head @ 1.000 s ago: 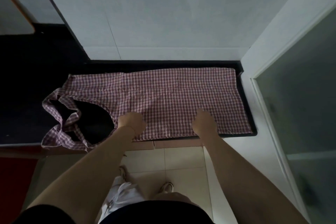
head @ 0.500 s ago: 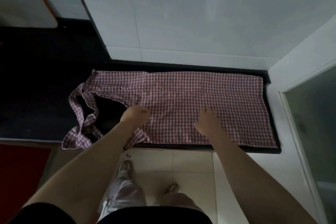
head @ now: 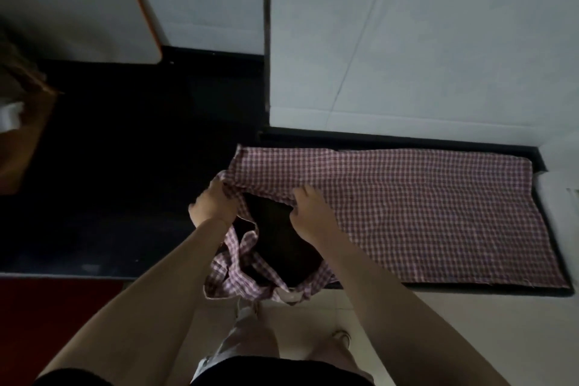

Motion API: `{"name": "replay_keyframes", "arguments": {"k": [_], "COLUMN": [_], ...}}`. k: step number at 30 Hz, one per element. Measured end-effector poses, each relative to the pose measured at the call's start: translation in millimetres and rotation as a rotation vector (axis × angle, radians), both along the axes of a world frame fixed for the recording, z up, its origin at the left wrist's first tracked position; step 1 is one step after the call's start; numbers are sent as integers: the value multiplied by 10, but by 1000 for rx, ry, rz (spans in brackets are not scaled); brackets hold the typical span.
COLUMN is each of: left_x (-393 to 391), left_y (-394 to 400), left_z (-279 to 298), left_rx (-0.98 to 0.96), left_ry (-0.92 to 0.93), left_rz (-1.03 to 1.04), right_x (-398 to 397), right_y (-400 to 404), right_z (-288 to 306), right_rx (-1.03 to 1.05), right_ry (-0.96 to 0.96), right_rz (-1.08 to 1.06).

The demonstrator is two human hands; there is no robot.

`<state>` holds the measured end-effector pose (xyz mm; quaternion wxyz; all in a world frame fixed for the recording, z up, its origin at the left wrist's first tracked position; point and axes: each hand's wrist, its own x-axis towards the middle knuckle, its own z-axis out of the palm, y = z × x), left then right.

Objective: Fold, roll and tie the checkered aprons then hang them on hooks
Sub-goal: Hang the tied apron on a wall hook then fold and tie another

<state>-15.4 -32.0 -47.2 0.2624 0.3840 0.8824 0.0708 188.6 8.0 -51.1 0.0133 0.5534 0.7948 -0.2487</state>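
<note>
A red-and-white checkered apron [head: 423, 210] lies folded flat on the dark countertop [head: 125, 185], its long side running left to right. Its straps [head: 238, 273] bunch in loops at the left end and droop over the counter's front edge. My left hand [head: 213, 205] grips the strap and bib corner at the apron's upper left. My right hand [head: 308, 213] pinches the bib's curved edge a little to the right, fingers curled over the cloth. No hooks are in view.
White tiled wall [head: 407, 41] stands directly behind the apron. A white board with an orange rim [head: 94, 9] leans at the back left. A brown box [head: 22, 135] sits at the far left. Below are a red mat [head: 47, 307] and pale floor tiles.
Both hands left the apron's front edge and moved left to its bib end, where they now hold the cloth. The view has swung left.
</note>
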Motion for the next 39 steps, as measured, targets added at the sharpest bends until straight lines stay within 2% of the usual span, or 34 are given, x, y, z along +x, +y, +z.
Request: {"name": "replay_keyframes", "arguments": {"k": [3,6,7,10,12,14,15,16,19,20,22,26,33,36,39], "left_x": [-253,-383,-384,-457,-504,-563,-583,-604,-590,-579,-540,-470,-189,-322,-593], "left_y": [70,117,124,172,190,202,207,225,263,255,224,138,114,140,187], "left_z": [-31,-49,-19,-11,-53,-46,-30,-3,98,76,11,-183,-92,-69,-69], "left_rx": [-163,-111,-55,80,11,-76,-70,-28,15,-3,-89,-260,-190,-128,-15], "left_ry": [-178,-391,-392,-98,-48,-97,-175,-335,-1072,-1164,-1050,-593,-172,-104,-80], "left_rz": [-12,38,58,12,-32,-64,-36,32,359,389,316,67,-51,-20,167], "right_x": [-281,-379,-377,-413,-429,-434,-433,-435,-437,-432,-440,-420,-394,-367,-355], "right_y": [25,47,49,70,80,76,68,67,79,85,117,116,121,137,192], "right_z": [-38,-104,-128,-155,-168,-190,-194,-198,-223,-221,-211,-210,-211,-228,-203], "right_rx": [-34,-62,-53,3,25,62,79,99,137,139,125,78,94,105,109], "right_ry": [-55,-138,-162,-187,-186,-170,-164,-159,-157,-157,-156,-195,-221,-221,-220], "right_rz": [13,-16,-25,-59,-75,-71,-72,-69,-54,-61,-66,-39,5,10,10]}}
